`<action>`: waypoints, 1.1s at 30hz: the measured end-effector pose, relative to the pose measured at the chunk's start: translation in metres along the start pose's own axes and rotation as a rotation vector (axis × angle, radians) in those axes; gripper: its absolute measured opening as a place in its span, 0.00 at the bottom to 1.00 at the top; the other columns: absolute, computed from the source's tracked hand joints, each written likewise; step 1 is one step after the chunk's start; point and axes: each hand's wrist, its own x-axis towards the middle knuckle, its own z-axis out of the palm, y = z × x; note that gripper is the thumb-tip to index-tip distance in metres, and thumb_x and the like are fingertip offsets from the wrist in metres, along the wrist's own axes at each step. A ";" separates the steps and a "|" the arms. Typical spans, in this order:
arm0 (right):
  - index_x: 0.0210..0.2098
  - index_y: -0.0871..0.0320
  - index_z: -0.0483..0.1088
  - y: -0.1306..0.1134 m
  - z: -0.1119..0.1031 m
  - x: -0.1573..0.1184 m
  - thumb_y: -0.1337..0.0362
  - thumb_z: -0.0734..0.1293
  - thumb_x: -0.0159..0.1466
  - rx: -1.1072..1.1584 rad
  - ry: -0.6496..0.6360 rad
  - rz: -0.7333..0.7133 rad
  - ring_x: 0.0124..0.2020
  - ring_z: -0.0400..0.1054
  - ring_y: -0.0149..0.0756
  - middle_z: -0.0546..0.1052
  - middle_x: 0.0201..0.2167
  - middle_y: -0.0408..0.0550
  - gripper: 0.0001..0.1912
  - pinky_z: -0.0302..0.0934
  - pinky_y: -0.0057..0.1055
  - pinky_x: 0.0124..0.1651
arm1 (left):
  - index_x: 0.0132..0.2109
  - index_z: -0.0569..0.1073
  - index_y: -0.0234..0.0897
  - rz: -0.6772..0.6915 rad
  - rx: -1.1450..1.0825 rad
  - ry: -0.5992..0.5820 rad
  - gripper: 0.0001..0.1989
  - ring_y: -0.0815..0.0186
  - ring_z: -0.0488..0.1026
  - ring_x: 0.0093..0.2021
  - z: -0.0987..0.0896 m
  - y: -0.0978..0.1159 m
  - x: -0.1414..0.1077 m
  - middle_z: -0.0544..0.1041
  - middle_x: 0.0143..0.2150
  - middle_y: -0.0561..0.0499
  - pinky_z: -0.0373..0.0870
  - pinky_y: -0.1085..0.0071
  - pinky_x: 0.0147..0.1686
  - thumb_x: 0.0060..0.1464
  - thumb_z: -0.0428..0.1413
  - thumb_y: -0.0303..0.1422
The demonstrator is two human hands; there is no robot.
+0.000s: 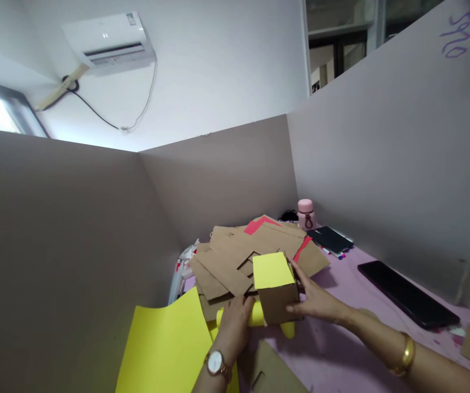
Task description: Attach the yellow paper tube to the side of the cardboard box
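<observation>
A small brown cardboard box point(279, 303) with a yellow paper square point(272, 271) on its top stands in front of me, slightly tilted. My right hand point(315, 299) grips its right side, thumb on the near face and fingers at the far edge. Left of the box, my left hand point(237, 322) curls over a yellow paper tube point(256, 315); the fingertips are partly hidden. Another yellow rounded end point(287, 329) pokes out below the box. A large yellow sheet point(165, 349) lies to the left, and a cut cardboard piece point(278, 371) lies at the front.
Behind the box rises a heap of flat cardboard pieces point(235, 256) with red scraps. On the pink tabletop point(333, 349) are a pink bottle point(305, 214), a dark tablet-like slab point(329, 239) near markers, and a long black case point(406, 295). Grey partitions point(226, 180) enclose the table.
</observation>
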 end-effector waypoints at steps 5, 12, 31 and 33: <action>0.67 0.49 0.28 0.004 -0.001 0.001 0.50 0.77 0.43 -0.003 0.013 -0.009 0.67 0.40 0.54 0.39 0.70 0.58 0.68 0.45 0.52 0.63 | 0.54 0.65 0.43 -0.055 0.030 -0.022 0.30 0.56 0.67 0.49 0.002 -0.012 -0.005 0.71 0.52 0.46 0.61 0.64 0.46 0.41 0.51 0.21; 0.67 0.48 0.28 0.004 0.002 0.003 0.51 0.78 0.43 0.034 0.007 -0.003 0.62 0.55 0.55 0.46 0.68 0.61 0.67 0.53 0.53 0.59 | 0.54 0.66 0.42 -0.083 0.024 -0.008 0.28 0.55 0.68 0.48 -0.002 -0.018 -0.011 0.72 0.50 0.45 0.59 0.63 0.46 0.42 0.55 0.26; 0.67 0.49 0.31 0.008 -0.002 0.000 0.53 0.78 0.44 0.043 0.013 -0.009 0.63 0.52 0.54 0.47 0.68 0.59 0.65 0.50 0.50 0.61 | 0.54 0.64 0.45 -0.044 0.002 0.060 0.32 0.58 0.68 0.50 -0.020 -0.016 -0.009 0.72 0.49 0.49 0.57 0.65 0.47 0.39 0.50 0.21; 0.67 0.48 0.30 0.007 -0.001 -0.001 0.53 0.78 0.44 0.050 0.012 0.001 0.61 0.56 0.55 0.45 0.68 0.60 0.66 0.52 0.50 0.59 | 0.54 0.64 0.45 -0.039 0.006 0.062 0.32 0.58 0.67 0.50 -0.020 -0.014 -0.007 0.73 0.49 0.48 0.56 0.65 0.47 0.38 0.50 0.21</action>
